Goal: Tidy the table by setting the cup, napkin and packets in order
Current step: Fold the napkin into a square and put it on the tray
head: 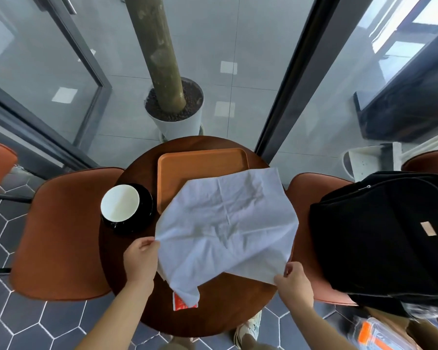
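A: where's the napkin (228, 223) at?
B: spread open above the round tabletop (213, 311), over the near part of the wooden tray (187, 168). left hand (141, 261) and right hand (292, 281) each pinch a near corner.
A: rest?
B: cup (120, 202) just left of the tray, red packet (181, 303) under the napkin's near edge.

Napkin (225, 223): white, creased, spread open and hanging above table, far corner lying over tray edge, near corner drooping down onto packet. Left and right corners being pinched up.

Packet (181, 303): red and white, lying flat near front edge of table, partly hiding under napkin's drooping corner.

Cup (120, 203): white inside, empty, sitting upright on black saucer (142, 218), left side of table, beside tray.
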A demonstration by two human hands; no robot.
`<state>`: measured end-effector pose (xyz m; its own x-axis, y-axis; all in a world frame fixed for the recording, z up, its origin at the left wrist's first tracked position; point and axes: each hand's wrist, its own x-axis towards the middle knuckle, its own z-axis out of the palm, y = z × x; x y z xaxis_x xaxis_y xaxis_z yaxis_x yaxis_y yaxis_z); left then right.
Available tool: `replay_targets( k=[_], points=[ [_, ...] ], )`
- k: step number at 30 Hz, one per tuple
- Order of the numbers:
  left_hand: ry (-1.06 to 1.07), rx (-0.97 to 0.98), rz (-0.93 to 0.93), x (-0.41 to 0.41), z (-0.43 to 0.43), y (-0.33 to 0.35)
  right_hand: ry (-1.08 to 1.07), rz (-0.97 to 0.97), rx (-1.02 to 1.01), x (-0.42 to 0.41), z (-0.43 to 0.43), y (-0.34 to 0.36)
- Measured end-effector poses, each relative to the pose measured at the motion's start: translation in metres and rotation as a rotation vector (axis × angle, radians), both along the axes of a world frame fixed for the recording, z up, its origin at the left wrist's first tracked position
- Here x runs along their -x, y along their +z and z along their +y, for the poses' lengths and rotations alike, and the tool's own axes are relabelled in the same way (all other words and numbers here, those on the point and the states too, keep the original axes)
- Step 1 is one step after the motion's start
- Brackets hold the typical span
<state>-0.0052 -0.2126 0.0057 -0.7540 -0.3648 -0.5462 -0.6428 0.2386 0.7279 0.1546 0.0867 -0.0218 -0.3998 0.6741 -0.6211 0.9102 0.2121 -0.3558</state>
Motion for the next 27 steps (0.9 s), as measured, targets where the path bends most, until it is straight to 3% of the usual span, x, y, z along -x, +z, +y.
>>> replay_targets(
  k=[13,16,19,21,23,27],
  points=[
    [0.103,-0.129,-0.227,0.044,0.021,-0.010,0.007,0.003,-0.083,0.000,-0.007,-0.019],
    [0.072,-0.254,-0.105,0.053,0.034,0.000,0.027,0.009,-0.096,-0.002,-0.004,-0.018],
    [-0.267,-0.099,0.180,0.053,0.038,0.010,0.028,0.019,-0.086,-0.005,-0.002,-0.018],
    [-0.378,0.097,0.246,0.049,0.034,0.003,0.031,0.019,-0.076,-0.007,-0.002,-0.018],
    [-0.316,0.266,0.181,0.041,0.023,-0.007,0.030,0.008,-0.065,-0.009,-0.003,-0.017],
    [-0.301,0.258,0.027,0.035,0.012,-0.019,0.002,0.004,-0.061,-0.009,-0.001,-0.020]
  ],
)
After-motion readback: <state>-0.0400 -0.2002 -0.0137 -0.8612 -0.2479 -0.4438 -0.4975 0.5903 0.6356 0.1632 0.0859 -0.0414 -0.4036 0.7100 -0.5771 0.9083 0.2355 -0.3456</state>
